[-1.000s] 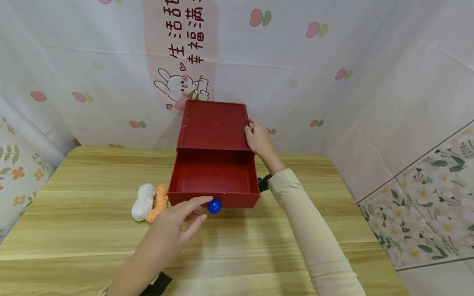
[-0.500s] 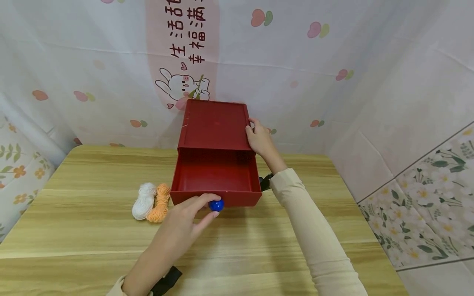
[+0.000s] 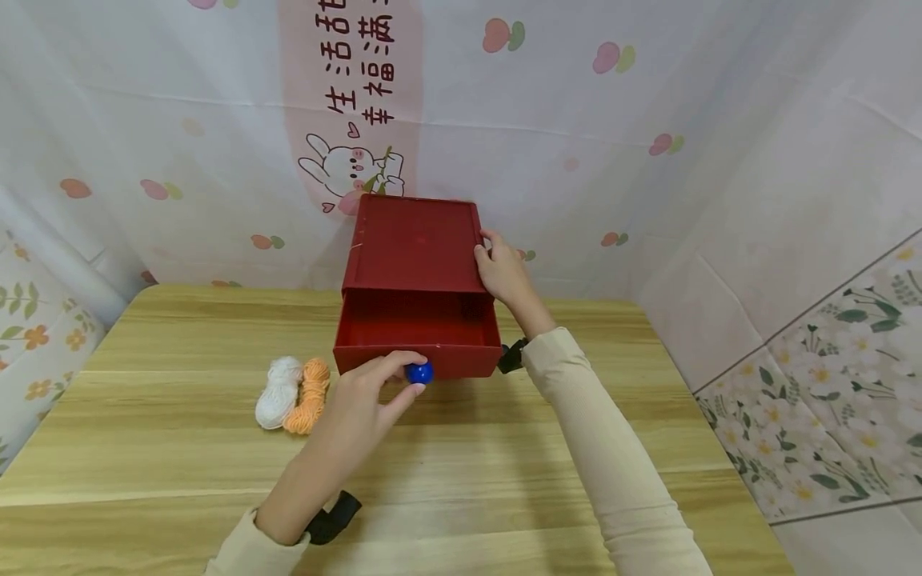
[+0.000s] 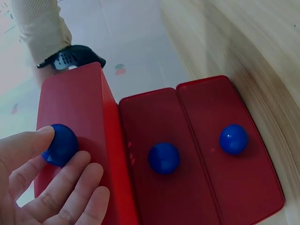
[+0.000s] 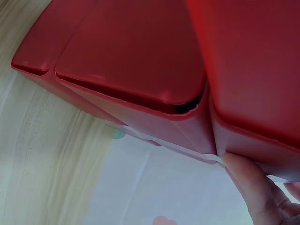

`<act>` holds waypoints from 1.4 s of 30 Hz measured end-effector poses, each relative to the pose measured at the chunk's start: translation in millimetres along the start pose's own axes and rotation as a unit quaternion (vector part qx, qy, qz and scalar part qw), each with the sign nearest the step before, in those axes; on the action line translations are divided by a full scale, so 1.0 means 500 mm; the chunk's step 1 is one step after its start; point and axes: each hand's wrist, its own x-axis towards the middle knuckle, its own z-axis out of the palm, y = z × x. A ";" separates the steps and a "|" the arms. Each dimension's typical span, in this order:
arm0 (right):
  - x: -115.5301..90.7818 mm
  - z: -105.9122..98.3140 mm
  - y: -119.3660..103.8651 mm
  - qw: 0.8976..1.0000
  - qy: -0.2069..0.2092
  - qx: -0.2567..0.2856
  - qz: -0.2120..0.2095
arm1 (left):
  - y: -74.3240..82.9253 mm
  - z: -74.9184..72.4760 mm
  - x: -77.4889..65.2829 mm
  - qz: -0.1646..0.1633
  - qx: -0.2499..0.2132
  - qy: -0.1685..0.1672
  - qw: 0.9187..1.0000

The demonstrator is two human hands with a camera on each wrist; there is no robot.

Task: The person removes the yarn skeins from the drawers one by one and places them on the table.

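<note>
A red drawer cabinet [image 3: 421, 240] stands against the back curtain. Its top drawer [image 3: 418, 364] is pulled partway out, and the part of its inside that shows holds nothing. My left hand [image 3: 363, 396] pinches the round blue knob [image 4: 61, 145] on that drawer's front between thumb and fingers. Two more blue knobs, a middle one [image 4: 164, 158] and a lower one [image 4: 234, 139], sit on the drawers below in the left wrist view. My right hand [image 3: 504, 268] rests against the cabinet's upper right side, and a fingertip [image 5: 234, 161] touches its wall in the right wrist view.
A white yarn skein [image 3: 279, 392] and an orange yarn skein [image 3: 311, 396] lie side by side on the wooden table [image 3: 461, 496], left of the cabinet. A printed curtain [image 3: 562, 160] hangs close behind. Each wrist carries a black strap [image 3: 334, 518].
My left fingers have moved in around the blue knob, and the top drawer has slid partway back into the cabinet. My right hand has stayed on the cabinet's side.
</note>
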 end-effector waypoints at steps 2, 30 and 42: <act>0.000 0.000 -0.001 1.000 0.001 -0.002 -0.002 | -0.007 0.001 0.010 -0.004 -0.002 0.001 1.000; -0.002 -0.002 -0.003 1.000 0.000 0.003 -0.002 | -0.049 0.019 0.117 -0.063 -0.028 -0.007 0.998; 0.003 0.000 -0.001 1.000 0.003 -0.001 0.005 | -0.052 0.003 0.100 -0.072 -0.044 -0.031 0.996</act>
